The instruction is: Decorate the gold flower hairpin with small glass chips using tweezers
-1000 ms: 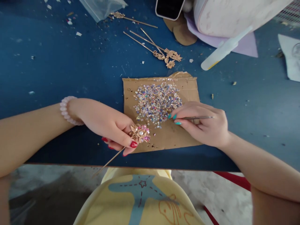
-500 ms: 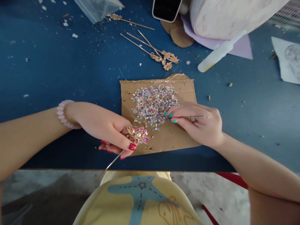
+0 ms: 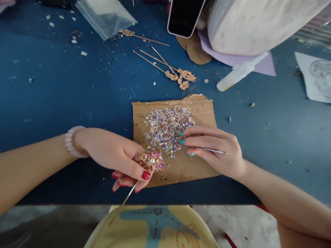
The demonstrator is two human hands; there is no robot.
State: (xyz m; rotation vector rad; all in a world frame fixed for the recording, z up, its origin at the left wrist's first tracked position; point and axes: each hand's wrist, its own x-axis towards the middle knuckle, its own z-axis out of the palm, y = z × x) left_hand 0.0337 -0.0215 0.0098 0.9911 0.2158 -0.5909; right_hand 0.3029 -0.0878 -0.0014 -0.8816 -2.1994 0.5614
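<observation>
My left hand (image 3: 120,156) pinches a gold hairpin (image 3: 152,161) just below its ornament, which carries pink stones and a white pearl. The hairpin's thin stem slants down past the table edge. In my right hand (image 3: 219,148) is a slim metal tool, seemingly tweezers (image 3: 207,149); the fingers close round it at the right side of a spread of small rhinestones (image 3: 168,127). Its working tip is hidden among fingers and stones. The rhinestones, mostly clear, blue and pinkish, lie on a piece of brown cardboard (image 3: 181,172) under both hands.
Several plain gold hairpins (image 3: 168,63) lie beyond the cardboard. Behind them are a clear plastic bag (image 3: 106,20), a phone (image 3: 184,17) and a whitish pouch (image 3: 248,24). A translucent glue bottle (image 3: 238,74) rests at right, near a printed paper (image 3: 315,77).
The view has tilted, so everything sits lower in the picture. My right hand has shifted slightly left over the rhinestones, and the metal tool now slants more. My left hand keeps hold of the hairpin.
</observation>
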